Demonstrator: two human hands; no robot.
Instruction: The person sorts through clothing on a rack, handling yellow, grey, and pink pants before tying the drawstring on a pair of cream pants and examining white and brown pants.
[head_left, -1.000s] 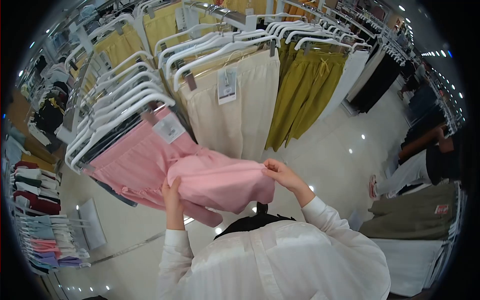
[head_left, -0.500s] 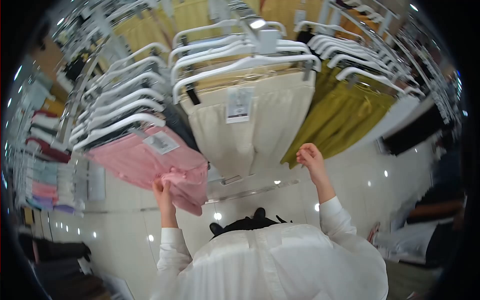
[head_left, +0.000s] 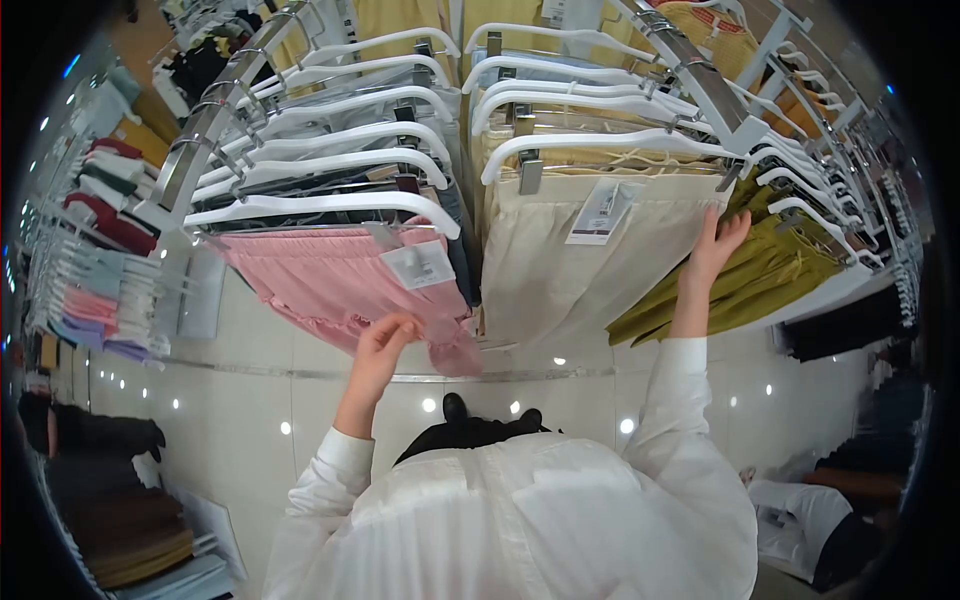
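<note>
Pink trousers [head_left: 320,272] hang near L; L hand [head_left: 375,355] is at their lower part, fingers curled, can't tell if w/ cloth. Cream trousers [head_left: 550,265] hang near ctr; R hand [head_left: 708,258], fingers apart, at their R edge, by olive trousers [head_left: 765,270]. Looks like light handling; any pull'd need a firmer grip.

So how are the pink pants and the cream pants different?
The pink pants look bunched low down, while the cream pants hang smoother. The pink pants' tag sits near one end; the cream pants' tag is nearer the middle. Both hang from white hangers.
</note>
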